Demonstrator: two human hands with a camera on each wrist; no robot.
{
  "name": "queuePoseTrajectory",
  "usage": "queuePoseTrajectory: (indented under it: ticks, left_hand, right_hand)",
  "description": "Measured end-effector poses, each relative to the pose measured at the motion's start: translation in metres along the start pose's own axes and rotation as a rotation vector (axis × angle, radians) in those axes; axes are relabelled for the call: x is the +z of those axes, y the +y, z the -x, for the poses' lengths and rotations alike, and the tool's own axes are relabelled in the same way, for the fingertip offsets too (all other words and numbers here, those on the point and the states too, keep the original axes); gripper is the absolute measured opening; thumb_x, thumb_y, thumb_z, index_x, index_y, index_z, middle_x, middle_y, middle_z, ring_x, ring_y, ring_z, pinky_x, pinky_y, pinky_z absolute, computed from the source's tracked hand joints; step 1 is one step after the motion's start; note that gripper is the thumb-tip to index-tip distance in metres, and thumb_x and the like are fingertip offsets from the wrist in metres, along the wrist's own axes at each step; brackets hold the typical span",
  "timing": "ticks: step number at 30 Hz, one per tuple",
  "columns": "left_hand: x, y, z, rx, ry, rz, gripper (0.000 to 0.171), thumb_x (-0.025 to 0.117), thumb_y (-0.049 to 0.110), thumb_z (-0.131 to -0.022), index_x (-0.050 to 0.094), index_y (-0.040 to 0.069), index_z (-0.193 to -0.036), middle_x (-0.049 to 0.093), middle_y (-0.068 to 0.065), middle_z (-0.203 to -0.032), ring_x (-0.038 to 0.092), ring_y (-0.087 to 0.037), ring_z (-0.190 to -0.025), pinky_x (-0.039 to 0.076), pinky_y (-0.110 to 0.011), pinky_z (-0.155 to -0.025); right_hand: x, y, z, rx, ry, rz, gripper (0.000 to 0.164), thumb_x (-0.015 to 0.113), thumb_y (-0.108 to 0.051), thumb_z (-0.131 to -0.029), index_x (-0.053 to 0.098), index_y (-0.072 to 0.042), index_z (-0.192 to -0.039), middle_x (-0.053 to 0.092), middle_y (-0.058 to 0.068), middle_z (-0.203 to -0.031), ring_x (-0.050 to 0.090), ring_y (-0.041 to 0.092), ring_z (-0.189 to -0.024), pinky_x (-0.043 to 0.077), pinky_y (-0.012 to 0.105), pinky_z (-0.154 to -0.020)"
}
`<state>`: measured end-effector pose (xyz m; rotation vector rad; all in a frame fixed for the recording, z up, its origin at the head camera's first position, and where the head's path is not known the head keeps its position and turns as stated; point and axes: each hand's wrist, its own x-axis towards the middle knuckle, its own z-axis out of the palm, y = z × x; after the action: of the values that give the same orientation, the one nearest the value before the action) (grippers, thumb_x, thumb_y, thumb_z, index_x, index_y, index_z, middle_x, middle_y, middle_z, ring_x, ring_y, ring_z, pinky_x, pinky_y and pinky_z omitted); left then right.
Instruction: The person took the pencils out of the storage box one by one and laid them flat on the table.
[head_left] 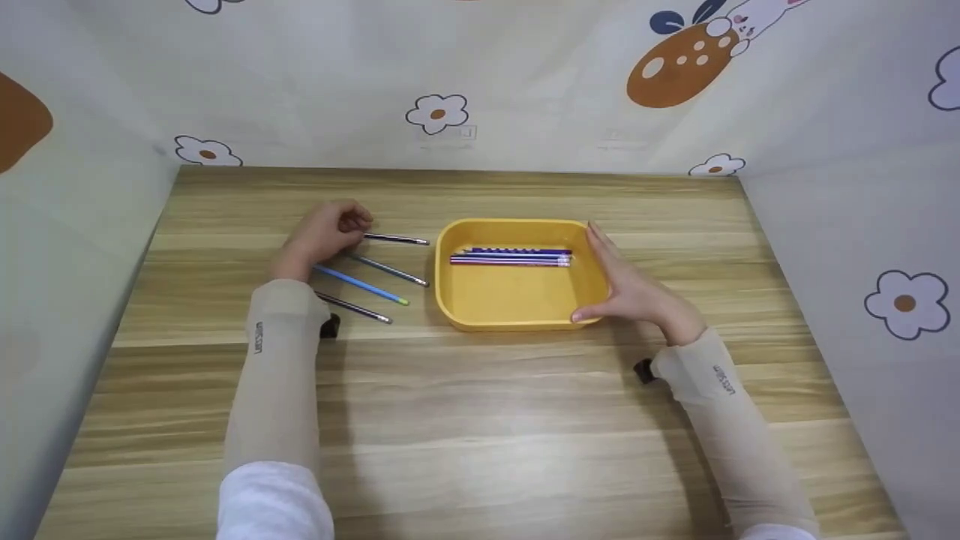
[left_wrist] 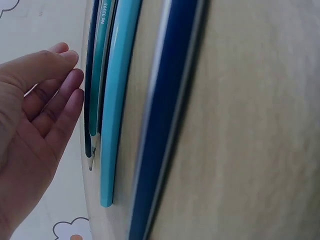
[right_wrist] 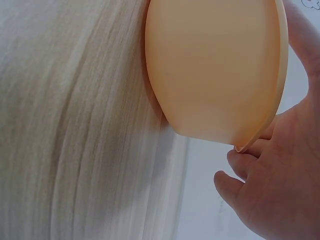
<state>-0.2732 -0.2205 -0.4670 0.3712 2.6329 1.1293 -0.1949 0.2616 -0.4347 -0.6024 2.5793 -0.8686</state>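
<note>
Several pencils lie fanned out on the wooden table left of a yellow plastic box [head_left: 495, 300]. My left hand [head_left: 330, 229] is beside the farthest, a dark pencil [head_left: 397, 239]. In the left wrist view, the left hand [left_wrist: 42, 100] has loosely bent fingers close to the pencils, with none visibly pinched. Nearer lie a teal pencil [head_left: 390, 271], a light blue pencil [head_left: 364, 284] and a dark blue pencil [head_left: 354, 307]. With my right hand [head_left: 634, 289] I grip the box's right end, thumb at the front, fingers at the back corner. Several pencils [head_left: 510, 259] lie inside, along its far side.
The wooden table [head_left: 495, 420] reaches back to a white patterned cloth wall [head_left: 525, 135]. Similar cloth walls stand at the left and right. Each forearm wears a beige sleeve [head_left: 281, 375] with a small black piece at the wrist.
</note>
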Motion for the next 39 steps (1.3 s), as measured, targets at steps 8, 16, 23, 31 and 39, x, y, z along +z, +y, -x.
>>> queuePoseTrajectory:
  ticks: [8, 16, 23, 31, 39]
  left_hand:
    - [0.002, 0.004, 0.002, -0.022, 0.017, 0.048, 0.029, 0.059, 0.004, -0.095, 0.062, -0.003, -0.122, 0.065, -0.021, -0.118, 0.060, -0.029, -0.107, 0.050, -0.039, -0.096]
    - [0.007, 0.011, 0.002, 0.000, 0.030, 0.090, 0.030, 0.059, 0.007, -0.096, 0.061, -0.003, -0.125, 0.064, -0.021, -0.121, 0.060, -0.030, -0.112, 0.049, -0.042, -0.101]
    - [0.015, 0.020, 0.001, 0.031, 0.036, 0.130, 0.029, 0.062, 0.008, -0.096, 0.062, -0.004, -0.122, 0.065, -0.021, -0.120, 0.060, -0.027, -0.111, 0.049, -0.042, -0.103]
    - [0.019, 0.030, 0.000, 0.072, 0.013, 0.173, 0.029, 0.062, 0.009, -0.096, 0.062, -0.004, -0.121, 0.065, -0.021, -0.119, 0.060, -0.025, -0.110, 0.049, -0.036, -0.102]
    - [0.026, 0.041, 0.002, 0.080, -0.026, 0.210, 0.032, 0.059, 0.003, -0.096, 0.057, -0.011, -0.125, 0.061, -0.030, -0.124, 0.058, -0.037, -0.117, 0.045, -0.050, -0.108]
  right_hand:
    - [0.000, 0.000, -0.001, 0.009, -0.006, 0.015, 0.137, 0.089, -0.048, -0.068, -0.005, -0.008, -0.160, -0.015, 0.004, -0.168, -0.004, 0.031, -0.156, 0.008, 0.053, -0.126]
    - [0.003, 0.004, -0.001, 0.010, -0.004, -0.005, 0.138, 0.089, -0.046, -0.067, -0.007, -0.009, -0.159, -0.016, 0.005, -0.167, -0.006, 0.031, -0.156, 0.006, 0.053, -0.126]
    - [0.005, 0.006, -0.002, -0.001, 0.004, -0.005, 0.138, 0.089, -0.047, -0.068, -0.008, -0.009, -0.159, -0.017, 0.004, -0.167, -0.007, 0.032, -0.156, 0.005, 0.053, -0.126]
    - [0.002, 0.003, -0.001, -0.036, 0.015, 0.003, 0.136, 0.090, -0.043, -0.069, -0.005, -0.005, -0.159, -0.015, 0.008, -0.168, -0.006, 0.032, -0.156, 0.006, 0.052, -0.126]
    - [0.000, 0.002, -0.002, -0.030, 0.005, -0.004, 0.138, 0.090, -0.043, -0.068, -0.006, -0.005, -0.159, -0.017, 0.006, -0.167, -0.006, 0.033, -0.156, 0.005, 0.053, -0.126]
